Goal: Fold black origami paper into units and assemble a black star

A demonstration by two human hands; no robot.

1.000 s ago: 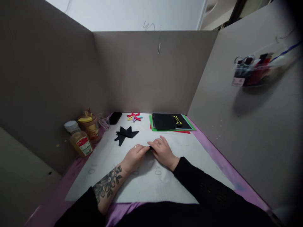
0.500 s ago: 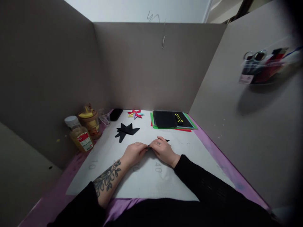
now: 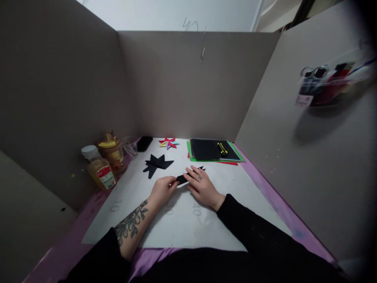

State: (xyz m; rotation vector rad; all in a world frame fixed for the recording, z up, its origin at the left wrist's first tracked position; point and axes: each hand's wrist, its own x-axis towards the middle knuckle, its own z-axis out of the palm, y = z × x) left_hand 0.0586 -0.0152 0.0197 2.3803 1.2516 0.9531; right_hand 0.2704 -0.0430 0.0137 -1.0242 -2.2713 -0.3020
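Note:
A narrow piece of folded black paper (image 3: 181, 179) lies slanted between my hands above the white sheet. My left hand (image 3: 162, 190) pinches its left end between thumb and fingertips. Across its right part rests my right hand (image 3: 204, 189), fingers stretched out and a little apart, thumb lower and separate from them. Part of the paper is hidden under these fingers; its pointed tips stick out beyond them. Just behind my left hand sits a black folded-paper star shape (image 3: 158, 162) with several points.
A multicoloured paper star (image 3: 168, 143) and a black phone-like object (image 3: 144, 144) lie at the back. A yellow cutter (image 3: 222, 149) rests on stacked coloured paper (image 3: 204, 149). A glue bottle (image 3: 103, 173), brown cup (image 3: 113, 155) and clear cup (image 3: 130, 146) stand left. Grey panels surround the table.
My hands have moved apart, showing more of the black paper between them. My right hand's fingers have straightened from a pinch and now lie over the paper.

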